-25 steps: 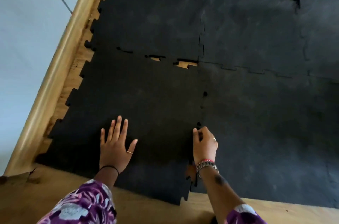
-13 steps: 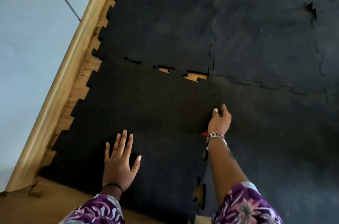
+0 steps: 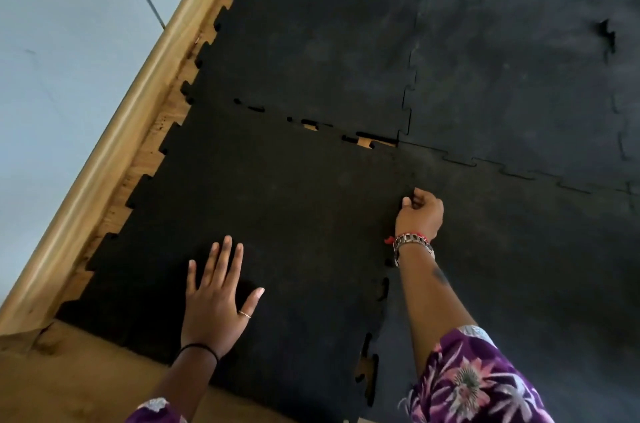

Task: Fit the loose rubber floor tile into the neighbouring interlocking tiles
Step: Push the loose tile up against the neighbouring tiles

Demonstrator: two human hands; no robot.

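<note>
Wooden floor (image 3: 79, 384) under black rubber tiles (image 3: 311, 41).

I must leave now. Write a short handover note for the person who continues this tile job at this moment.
Left hand: open, flat on the loose tile.
Right hand: fingers curled at the loose tile's right seam, pressing or gripping; unclear which.
Done: the upper part of the right seam looks closed.
Left: far-edge gaps show the wooden floor, and a near gap on the right seam is open. Seat those tabs.
</note>
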